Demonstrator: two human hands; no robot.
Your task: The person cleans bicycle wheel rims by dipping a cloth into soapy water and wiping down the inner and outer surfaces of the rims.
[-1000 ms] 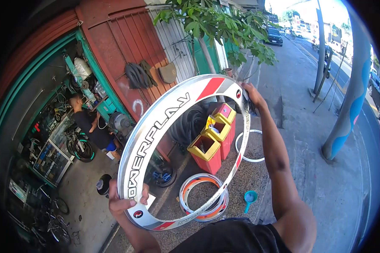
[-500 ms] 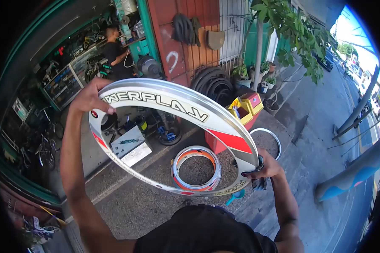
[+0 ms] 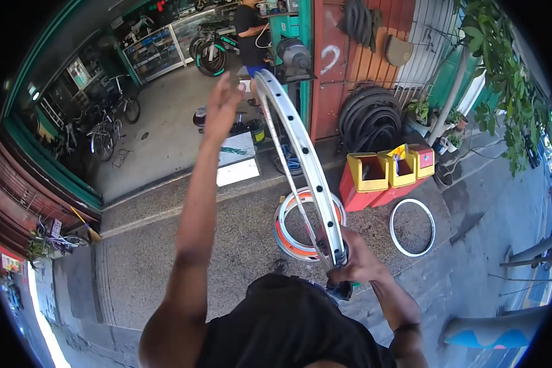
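Note:
A silver wheel rim is held up in front of me, seen nearly edge-on with dark holes along its surface. My right hand grips its lower end, along with a dark cloth. Beside the rim's upper end, my left hand is raised with its fingers apart and nothing in it. On the ground beyond the rim lie stacked orange and white rims.
Red bins with yellow tops stand near black tires. A white rim lies on the pavement. A white box sits by the step. Inside the shop are bicycles and a person.
The rim has turned from showing its lettered side to nearly edge-on. My left hand has let go of it. The view has swung toward the right, bringing more pavement into sight.

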